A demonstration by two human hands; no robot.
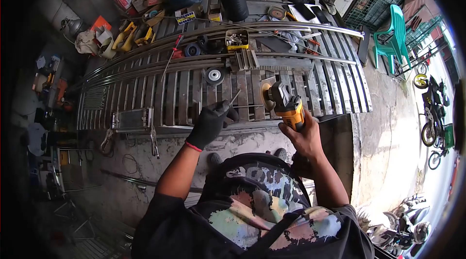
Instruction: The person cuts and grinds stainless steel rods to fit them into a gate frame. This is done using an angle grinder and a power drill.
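Observation:
My left hand (209, 124), in a black glove with a red cuff, is closed on a thin metal rod (236, 96) near the front edge of the slatted metal workbench (183, 96). Another thin rod (250, 106) runs sideways from beside the glove toward the grinder. Bare fingers of my right hand (307, 138) wrap round the body of a yellow and black angle grinder (293, 115). Its tan disc (266, 96) faces left, toward the rods, over the bench slats. Just beyond my left hand lies a black wheel with a pale hub (214, 76).
Long metal tubes (165, 67) cross the bench behind my hands. A yellow tin of metal parts (237, 39) and stacked short metal pieces (246, 59) sit farther back. At the left front is a metal frame (132, 119). A green plastic chair (392, 40) stands off to the right.

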